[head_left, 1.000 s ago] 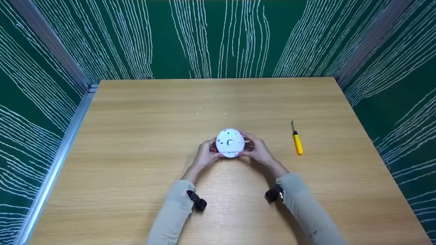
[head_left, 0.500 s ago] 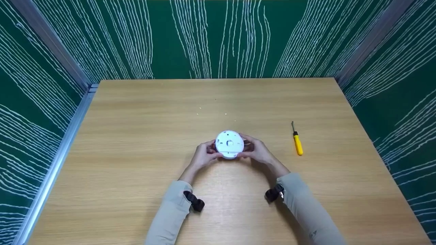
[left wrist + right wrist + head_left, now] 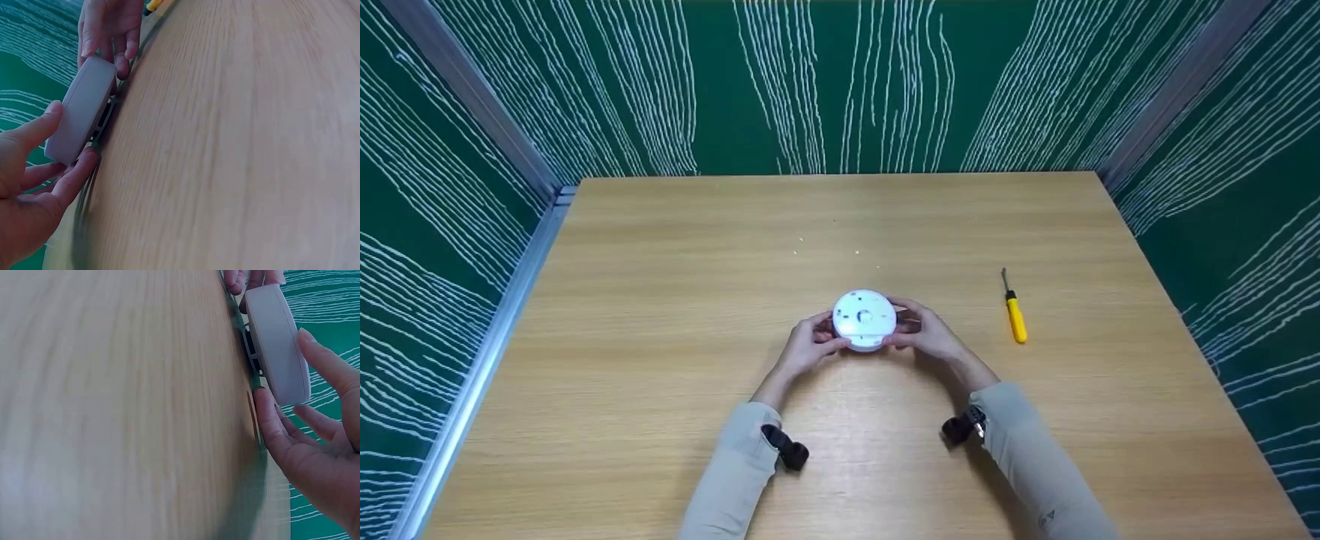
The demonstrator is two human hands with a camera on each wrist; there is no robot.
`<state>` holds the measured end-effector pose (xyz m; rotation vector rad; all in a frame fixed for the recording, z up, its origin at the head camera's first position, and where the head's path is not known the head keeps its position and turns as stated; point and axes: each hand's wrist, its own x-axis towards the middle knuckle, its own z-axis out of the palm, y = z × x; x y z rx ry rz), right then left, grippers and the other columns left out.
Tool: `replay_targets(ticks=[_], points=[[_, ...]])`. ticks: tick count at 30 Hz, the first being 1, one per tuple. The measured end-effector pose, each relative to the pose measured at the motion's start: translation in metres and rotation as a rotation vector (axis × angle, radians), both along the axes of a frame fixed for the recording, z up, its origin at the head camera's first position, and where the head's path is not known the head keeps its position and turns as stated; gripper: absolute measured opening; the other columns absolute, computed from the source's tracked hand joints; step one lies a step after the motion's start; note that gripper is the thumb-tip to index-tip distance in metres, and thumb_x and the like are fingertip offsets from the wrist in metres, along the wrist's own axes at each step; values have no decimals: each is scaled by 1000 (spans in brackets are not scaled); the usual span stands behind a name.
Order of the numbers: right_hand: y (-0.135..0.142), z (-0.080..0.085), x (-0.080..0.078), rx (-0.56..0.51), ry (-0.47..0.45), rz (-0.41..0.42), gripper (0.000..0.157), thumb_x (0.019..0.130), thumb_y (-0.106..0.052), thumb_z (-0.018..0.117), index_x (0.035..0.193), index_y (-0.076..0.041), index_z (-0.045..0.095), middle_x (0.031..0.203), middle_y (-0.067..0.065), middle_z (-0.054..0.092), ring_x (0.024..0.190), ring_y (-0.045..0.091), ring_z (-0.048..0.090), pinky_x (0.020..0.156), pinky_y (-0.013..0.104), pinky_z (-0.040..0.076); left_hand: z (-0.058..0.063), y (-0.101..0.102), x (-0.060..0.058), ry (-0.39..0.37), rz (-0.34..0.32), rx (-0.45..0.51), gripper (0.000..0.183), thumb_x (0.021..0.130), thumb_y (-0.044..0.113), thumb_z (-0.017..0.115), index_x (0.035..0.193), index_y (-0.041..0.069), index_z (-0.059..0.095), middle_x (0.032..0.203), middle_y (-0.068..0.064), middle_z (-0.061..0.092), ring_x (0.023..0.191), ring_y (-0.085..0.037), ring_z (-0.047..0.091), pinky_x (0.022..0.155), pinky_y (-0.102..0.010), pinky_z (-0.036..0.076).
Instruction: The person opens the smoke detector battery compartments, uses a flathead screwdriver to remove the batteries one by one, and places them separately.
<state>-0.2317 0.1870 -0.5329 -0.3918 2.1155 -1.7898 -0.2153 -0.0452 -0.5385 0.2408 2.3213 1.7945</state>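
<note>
A round white plastic device [image 3: 864,321], disc-shaped, is held between both hands near the middle of the table. Small dark holes and a round centre mark its upper face. My left hand [image 3: 805,345] grips its left edge, thumb on the near rim; my right hand [image 3: 930,334] grips the right edge likewise. In the left wrist view the device [image 3: 83,109] shows a thick smooth side wall, with a dark slotted part on its underside. From the right wrist, the same device [image 3: 278,343] appears just off the tabletop; whether anything touches the table I cannot tell.
A yellow-handled screwdriver [image 3: 1015,313] lies on the wooden table [image 3: 660,300] to the right of the hands. Several tiny pale specks are scattered beyond the device. Green walls with white streaks [image 3: 840,90] border the table's back and sides.
The device has shifted slightly toward me, and its upper face now catches more glare. My left forearm has moved a little to the left. Both hands keep their hold.
</note>
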Motion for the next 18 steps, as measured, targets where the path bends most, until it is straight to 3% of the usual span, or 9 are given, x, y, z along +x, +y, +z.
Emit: replay_targets(ticks=[9,18], points=[[-5,1,-2,-25,-94,-67,61,81,-5,63,133,4,32,118,28,45,90,21,55,72,34,54,-1,6,2,-61,64,104,54,79,12,66,125,-7,44,94,-14,56,67,-13,57,60,-27,55],[-12,5,-4,5,-110,-179,55,83,-14,62,130,3,38,122,26,45,100,28,52,72,32,54,1,16,1,-107,159,95,49,87,17,58,127,-5,42,97,-16,57,70,-16,60,59,-27,55]])
